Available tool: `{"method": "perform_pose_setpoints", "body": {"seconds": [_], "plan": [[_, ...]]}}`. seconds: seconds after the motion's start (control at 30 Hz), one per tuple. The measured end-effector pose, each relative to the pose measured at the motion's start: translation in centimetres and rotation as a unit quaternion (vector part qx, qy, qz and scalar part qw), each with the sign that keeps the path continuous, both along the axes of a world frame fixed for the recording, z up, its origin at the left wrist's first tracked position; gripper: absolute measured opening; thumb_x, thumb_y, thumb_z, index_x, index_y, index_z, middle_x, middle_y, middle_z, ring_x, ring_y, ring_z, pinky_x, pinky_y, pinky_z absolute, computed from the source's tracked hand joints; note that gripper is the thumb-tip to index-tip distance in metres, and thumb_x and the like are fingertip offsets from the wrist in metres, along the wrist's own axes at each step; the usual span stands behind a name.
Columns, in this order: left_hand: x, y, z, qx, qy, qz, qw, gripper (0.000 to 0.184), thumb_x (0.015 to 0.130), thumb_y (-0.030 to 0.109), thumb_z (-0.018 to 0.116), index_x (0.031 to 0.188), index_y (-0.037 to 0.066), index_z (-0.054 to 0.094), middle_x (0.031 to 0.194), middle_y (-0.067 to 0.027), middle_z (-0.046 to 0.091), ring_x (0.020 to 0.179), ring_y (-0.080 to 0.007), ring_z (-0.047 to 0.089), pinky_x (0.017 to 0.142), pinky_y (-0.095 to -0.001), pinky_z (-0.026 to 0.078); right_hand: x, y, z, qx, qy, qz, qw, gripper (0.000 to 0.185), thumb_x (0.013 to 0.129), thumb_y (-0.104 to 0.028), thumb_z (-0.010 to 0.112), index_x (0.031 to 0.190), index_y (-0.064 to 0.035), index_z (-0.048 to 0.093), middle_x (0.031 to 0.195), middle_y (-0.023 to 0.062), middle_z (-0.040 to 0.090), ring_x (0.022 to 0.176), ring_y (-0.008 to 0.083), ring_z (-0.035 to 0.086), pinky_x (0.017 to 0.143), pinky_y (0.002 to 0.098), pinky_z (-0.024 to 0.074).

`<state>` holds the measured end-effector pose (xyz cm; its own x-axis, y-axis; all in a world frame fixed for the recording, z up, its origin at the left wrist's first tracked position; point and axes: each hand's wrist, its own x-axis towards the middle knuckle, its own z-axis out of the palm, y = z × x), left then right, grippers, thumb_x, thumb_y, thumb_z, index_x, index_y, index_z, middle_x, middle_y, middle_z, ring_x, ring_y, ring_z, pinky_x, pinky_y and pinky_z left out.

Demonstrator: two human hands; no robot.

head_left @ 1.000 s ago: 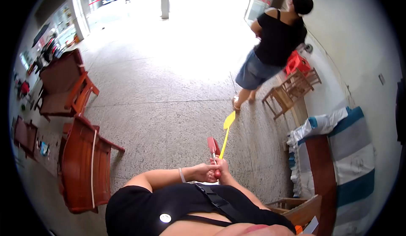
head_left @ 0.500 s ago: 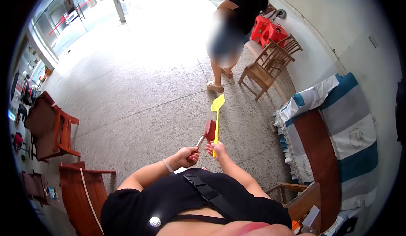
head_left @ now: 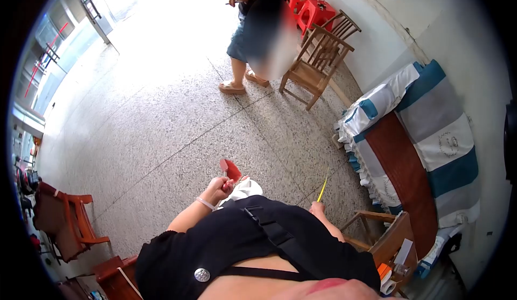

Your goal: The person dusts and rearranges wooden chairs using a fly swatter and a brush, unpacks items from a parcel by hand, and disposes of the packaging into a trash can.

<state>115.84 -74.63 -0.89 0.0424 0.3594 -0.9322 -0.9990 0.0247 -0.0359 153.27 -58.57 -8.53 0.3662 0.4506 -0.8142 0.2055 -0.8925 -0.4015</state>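
My left hand (head_left: 217, 187) is closed around the handle of a small red flat-headed tool (head_left: 232, 170) with a short metal shaft. Its exact kind is unclear. The red head points forward, over the floor in front of my body. To the right, my right hand (head_left: 318, 208) is closed on a yellow fly swatter (head_left: 322, 189), seen nearly edge-on as a thin strip. It points forward and slightly right, beside the wooden side table. The fingers of my right hand are partly hidden.
A person (head_left: 253, 36) in dark top and denim stands ahead. Wooden chairs (head_left: 318, 66) and red stools (head_left: 315, 15) line the wall. A covered sofa (head_left: 401, 160) and a wooden side table (head_left: 396, 243) are on the right. Reddish chairs (head_left: 67, 219) stand left on the speckled floor (head_left: 161, 133).
My hands have moved apart. The fly swatter has swung right and down, and the red tool has shifted left. My view has turned right, and the person ahead has turned and stepped.
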Motion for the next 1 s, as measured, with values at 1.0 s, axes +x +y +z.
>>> {"method": "perform_pose_setpoints", "body": {"seconds": [1.0], "plan": [[-6.2, 36.6, 0.5, 0.119, 0.044, -0.205, 0.97, 0.009, 0.081, 0.006, 0.044, 0.076, -0.001, 0.041, 0.064, -0.0043, 0.045, 0.046, -0.0073, 0.042, 0.039, -0.0156, 0.039, -8.6, 35.3, -7.2, 0.086, -0.1, 0.259, 0.957, 0.022, 0.071, -0.017, 0.048, 0.083, 0.0007, 0.053, 0.056, 0.0122, 0.053, 0.047, 0.0249, 0.054, 0.04, 0.0364, 0.0405]]}}
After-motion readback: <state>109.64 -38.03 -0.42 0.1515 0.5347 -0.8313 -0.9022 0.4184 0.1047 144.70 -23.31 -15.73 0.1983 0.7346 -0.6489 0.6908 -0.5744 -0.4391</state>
